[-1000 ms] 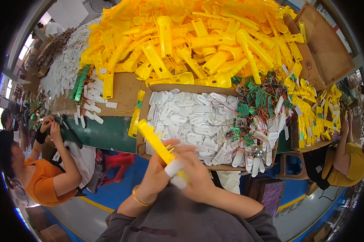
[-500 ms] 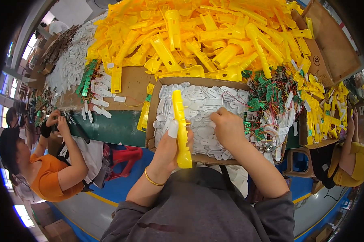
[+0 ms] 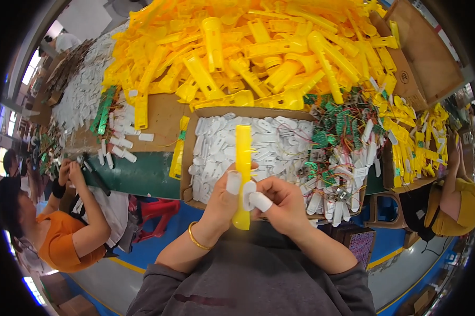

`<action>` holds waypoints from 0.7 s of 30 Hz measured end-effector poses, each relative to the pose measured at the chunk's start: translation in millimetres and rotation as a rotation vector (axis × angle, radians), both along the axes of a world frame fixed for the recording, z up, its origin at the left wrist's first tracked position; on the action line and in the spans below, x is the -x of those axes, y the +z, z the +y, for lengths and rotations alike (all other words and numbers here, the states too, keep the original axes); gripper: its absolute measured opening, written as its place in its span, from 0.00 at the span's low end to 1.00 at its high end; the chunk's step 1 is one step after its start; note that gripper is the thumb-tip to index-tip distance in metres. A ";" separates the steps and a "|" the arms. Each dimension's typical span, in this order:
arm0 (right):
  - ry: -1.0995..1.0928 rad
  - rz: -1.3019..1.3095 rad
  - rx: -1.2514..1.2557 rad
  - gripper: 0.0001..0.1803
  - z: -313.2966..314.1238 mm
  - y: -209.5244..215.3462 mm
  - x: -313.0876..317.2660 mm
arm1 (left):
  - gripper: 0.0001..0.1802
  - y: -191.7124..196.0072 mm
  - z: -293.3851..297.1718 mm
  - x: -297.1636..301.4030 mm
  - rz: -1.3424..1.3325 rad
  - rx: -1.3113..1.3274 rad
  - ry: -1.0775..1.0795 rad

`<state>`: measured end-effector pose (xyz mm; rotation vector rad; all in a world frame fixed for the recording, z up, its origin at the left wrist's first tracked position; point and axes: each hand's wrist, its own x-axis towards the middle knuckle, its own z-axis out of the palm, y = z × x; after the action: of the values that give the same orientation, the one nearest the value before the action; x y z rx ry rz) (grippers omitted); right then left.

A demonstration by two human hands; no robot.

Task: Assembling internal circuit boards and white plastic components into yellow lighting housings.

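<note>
We're holding the yellow part (image 3: 243, 145) over the near rim of the box (image 3: 253, 111), left hand (image 3: 221, 204) gripping it, right hand (image 3: 285, 204) pinching a white tab (image 3: 248, 188) against it; wired boards (image 3: 345, 125) are crowding the right side, yellow shells (image 3: 212, 45) looming beyond.

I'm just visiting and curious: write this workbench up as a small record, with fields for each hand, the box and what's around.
Left hand: holds a long yellow part
Right hand: holds a small white piece at the yellow part's right edge
Box: cardboard, full of white pieces
Behind box: heap of yellow parts
Box's right end: green circuit boards, wires
</note>
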<state>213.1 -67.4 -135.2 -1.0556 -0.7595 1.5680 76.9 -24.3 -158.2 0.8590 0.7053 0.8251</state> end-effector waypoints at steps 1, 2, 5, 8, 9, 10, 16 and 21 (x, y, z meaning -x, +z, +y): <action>-0.003 0.003 -0.022 0.04 -0.2 -0.6 -0.9 | 0.22 -0.6 0.3 -1.9 -0.062 0.090 0.010; -0.024 -0.011 -0.023 0.04 0.5 -0.4 -4.3 | 0.22 -0.8 -2.6 -2.3 -0.075 0.090 -0.012; 0.309 -0.138 -0.107 0.07 7.0 -1.3 -32.8 | 0.40 3.6 -12.0 1.0 0.143 -0.062 -0.142; 0.274 -1.165 -0.633 0.15 24.2 16.7 -82.1 | 0.40 14.0 -17.4 14.1 0.316 -0.092 -0.174; 0.094 -1.313 -0.684 0.18 34.0 28.1 -95.2 | 0.35 5.7 -15.1 17.5 0.317 -0.089 -0.029; -0.097 -1.462 -0.728 0.22 44.0 37.5 -108.7 | 0.31 2.7 -9.4 17.0 0.288 0.103 0.123; 0.088 -1.796 -0.909 0.24 68.2 33.5 -135.9 | 0.27 18.2 -3.6 9.9 0.029 0.153 0.116; -0.095 -1.297 -1.065 0.21 43.2 48.3 -75.1 | 0.25 32.7 14.8 -9.5 0.183 -0.175 0.270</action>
<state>288.3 -24.2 -86.9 -1.1032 -2.0304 0.0295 86.4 -9.5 -125.4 1.0188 0.9335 1.0700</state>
